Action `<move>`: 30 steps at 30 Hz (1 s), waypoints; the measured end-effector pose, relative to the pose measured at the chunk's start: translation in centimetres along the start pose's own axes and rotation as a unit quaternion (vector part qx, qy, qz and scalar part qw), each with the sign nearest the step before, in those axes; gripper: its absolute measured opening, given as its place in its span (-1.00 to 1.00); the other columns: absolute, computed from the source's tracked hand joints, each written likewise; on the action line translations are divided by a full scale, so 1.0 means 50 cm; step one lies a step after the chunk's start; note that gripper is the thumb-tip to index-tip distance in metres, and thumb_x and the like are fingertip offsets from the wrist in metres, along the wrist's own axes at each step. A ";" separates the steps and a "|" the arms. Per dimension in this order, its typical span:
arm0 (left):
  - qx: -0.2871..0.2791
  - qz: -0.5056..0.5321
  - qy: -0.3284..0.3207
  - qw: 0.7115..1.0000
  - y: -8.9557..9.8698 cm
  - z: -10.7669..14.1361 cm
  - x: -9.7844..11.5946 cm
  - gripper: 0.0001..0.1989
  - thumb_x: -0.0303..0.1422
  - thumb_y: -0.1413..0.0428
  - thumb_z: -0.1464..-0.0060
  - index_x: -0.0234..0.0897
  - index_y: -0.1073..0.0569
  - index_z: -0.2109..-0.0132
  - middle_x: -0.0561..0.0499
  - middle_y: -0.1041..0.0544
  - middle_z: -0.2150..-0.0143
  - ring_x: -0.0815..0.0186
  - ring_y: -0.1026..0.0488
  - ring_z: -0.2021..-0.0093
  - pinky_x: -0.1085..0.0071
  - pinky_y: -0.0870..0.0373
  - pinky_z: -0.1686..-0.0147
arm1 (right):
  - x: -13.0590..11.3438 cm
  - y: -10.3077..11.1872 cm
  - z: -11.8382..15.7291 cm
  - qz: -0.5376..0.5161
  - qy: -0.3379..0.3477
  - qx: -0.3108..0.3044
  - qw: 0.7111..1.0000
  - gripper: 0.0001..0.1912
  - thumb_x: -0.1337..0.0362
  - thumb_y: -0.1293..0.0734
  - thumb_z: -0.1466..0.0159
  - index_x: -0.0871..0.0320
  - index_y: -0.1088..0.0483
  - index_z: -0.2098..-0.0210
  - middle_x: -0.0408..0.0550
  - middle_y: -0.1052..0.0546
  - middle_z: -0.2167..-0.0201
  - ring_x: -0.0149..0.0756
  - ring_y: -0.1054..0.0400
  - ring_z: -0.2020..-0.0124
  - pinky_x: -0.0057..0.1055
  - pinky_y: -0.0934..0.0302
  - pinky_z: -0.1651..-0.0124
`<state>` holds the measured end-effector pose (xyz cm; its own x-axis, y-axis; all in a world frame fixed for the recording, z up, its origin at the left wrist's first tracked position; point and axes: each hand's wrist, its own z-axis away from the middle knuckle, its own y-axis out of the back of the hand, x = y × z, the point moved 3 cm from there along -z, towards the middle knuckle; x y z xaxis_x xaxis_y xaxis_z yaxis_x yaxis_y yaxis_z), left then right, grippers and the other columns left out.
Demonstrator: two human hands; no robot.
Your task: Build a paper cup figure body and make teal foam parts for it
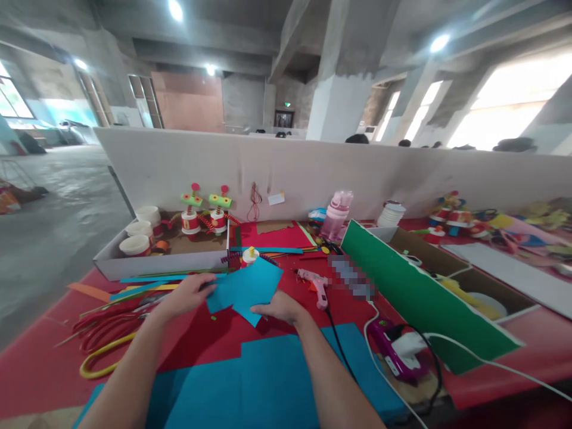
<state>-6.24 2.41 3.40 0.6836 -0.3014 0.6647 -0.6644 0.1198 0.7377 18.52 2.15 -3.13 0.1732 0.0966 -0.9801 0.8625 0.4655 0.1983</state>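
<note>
The left hand [192, 296] and right hand [282, 307] pinch blue paper [255, 283] between fingers [264, 309], over the table [192, 338] at seven o'clock. Around ten-thirty from it, the cup figures' [191, 223] red labels [218, 223] seem too blurred to read.

Angular blue paper sheets [254, 283] overlap, held tilted between the two hands [282, 307].

A pink bottle [338, 217] stands near the white partition [295, 167] — a ribbed white container [390, 214] to its right. Beyond rises a concrete pillar [344, 77] — lit ceiling lamps [176, 10] and bright windows [513, 101] around it.
</note>
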 end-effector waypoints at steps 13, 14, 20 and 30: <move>0.029 0.074 0.064 0.995 -0.051 0.001 0.054 -0.43 -0.02 -0.16 0.03 -0.31 -0.51 -0.04 0.16 -0.34 0.66 0.39 -0.22 0.62 0.48 -0.07 0.59 | -0.024 -0.017 -0.007 0.069 0.078 -0.040 0.994 -0.61 0.09 -0.42 -0.11 0.11 -0.52 0.10 -0.06 -0.58 0.07 -0.08 -0.45 0.05 -0.20 -0.26 -0.07; 0.008 0.125 0.074 0.989 -0.077 -0.002 0.059 -0.41 -0.03 -0.19 0.06 -0.33 -0.52 -0.04 0.18 -0.31 0.70 0.41 -0.18 0.66 0.48 -0.05 0.62 | -0.024 -0.019 -0.009 0.084 0.092 -0.032 0.992 -0.63 0.11 -0.41 -0.11 0.09 -0.52 0.11 -0.07 -0.58 0.07 -0.09 -0.45 0.05 -0.20 -0.25 -0.07; 0.076 0.278 0.043 0.957 -0.122 0.005 0.050 -0.72 -0.21 -0.18 0.02 -0.32 -0.62 0.25 0.08 -0.48 0.64 0.43 -0.29 0.69 0.49 -0.24 0.62 | -0.020 -0.004 -0.023 0.101 0.098 0.109 0.984 -0.69 0.08 -0.42 -0.12 0.10 -0.51 0.20 -0.15 -0.54 0.39 -0.30 -0.38 0.40 -0.40 -0.26 0.28; 0.102 0.271 -0.111 0.951 -0.130 0.006 0.037 -0.84 -0.33 -0.21 0.01 -0.21 -0.66 0.27 -0.07 -0.66 0.23 0.17 -0.58 0.19 0.34 -0.51 0.15 | -0.020 -0.003 -0.021 -0.299 -0.009 0.064 0.952 -0.37 -0.32 -0.24 -0.13 0.16 -0.46 0.31 -0.15 -0.46 0.58 -0.42 -0.25 0.62 -0.53 -0.09 0.59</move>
<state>-0.74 0.77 -0.22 0.1592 -0.4433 0.8821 -0.9609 0.1354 0.2415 17.71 2.89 -2.16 -0.3598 -0.1684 -0.9177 0.8604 0.3206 -0.3961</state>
